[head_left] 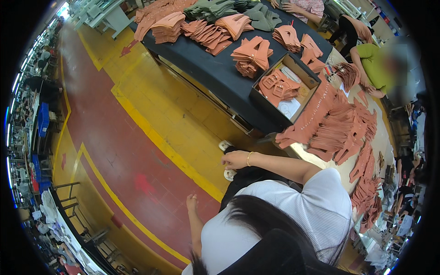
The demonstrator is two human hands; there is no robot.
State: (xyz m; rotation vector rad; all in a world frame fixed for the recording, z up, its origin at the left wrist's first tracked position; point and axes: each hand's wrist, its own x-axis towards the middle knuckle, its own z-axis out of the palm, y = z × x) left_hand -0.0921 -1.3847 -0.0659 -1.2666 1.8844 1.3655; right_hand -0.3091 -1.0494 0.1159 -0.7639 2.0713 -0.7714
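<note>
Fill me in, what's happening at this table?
The person in white isn't touching the pieces. The right hand, wearing a bracelet, hangs near the white shoes. The left hand is loosely closed over the red floor. Neither visibly holds anything. Stacks of terracotta cut pieces cover the black table, some in an open box. A person in green works opposite.

Bright even light, heavy fisheye warp, dark corners.

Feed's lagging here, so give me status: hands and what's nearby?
Left hand curled, holding nothing, over red floor. Right hand fingers bent, by black trousers and white shoe. Nothing in the way.
</note>
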